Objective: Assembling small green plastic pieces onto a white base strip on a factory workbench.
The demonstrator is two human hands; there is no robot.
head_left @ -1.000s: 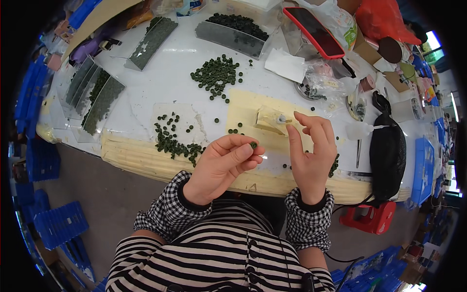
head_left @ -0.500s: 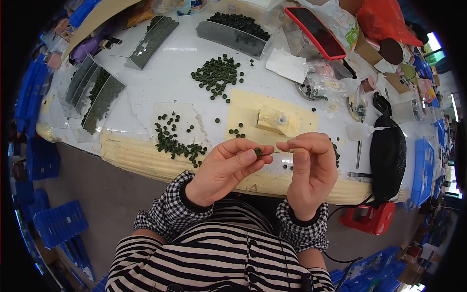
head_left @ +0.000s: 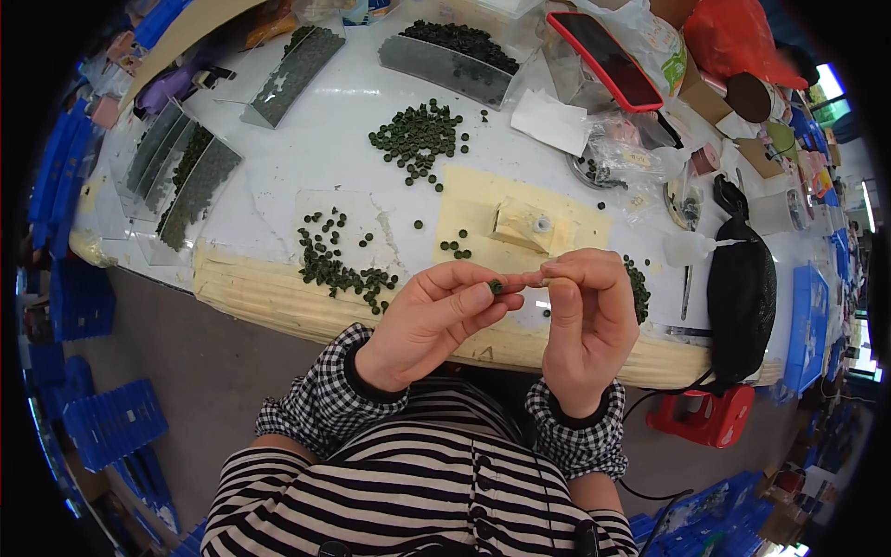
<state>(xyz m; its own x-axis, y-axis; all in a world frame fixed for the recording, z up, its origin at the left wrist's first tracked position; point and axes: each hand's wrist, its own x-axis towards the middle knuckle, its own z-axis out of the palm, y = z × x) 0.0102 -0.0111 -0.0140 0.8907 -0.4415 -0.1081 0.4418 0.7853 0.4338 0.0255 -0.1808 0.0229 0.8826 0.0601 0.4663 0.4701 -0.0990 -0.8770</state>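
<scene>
Matte, round dark-green bead (head_left: 496, 287) pinched between my left hand's (head_left: 422, 322) thumb and finger, right hand (head_left: 588, 325) close beside, fingers curled, can't tell on what.

The right hand (head_left: 587, 325), a second ago beside the yellow block (head_left: 520, 227), is now drawn in against the left hand (head_left: 425, 317). The thin stick has left the block's white holder (head_left: 541, 225), and is hidden at the right hand's pinched fingertips. More of the green bead pile (head_left: 639, 290) shows.
</scene>
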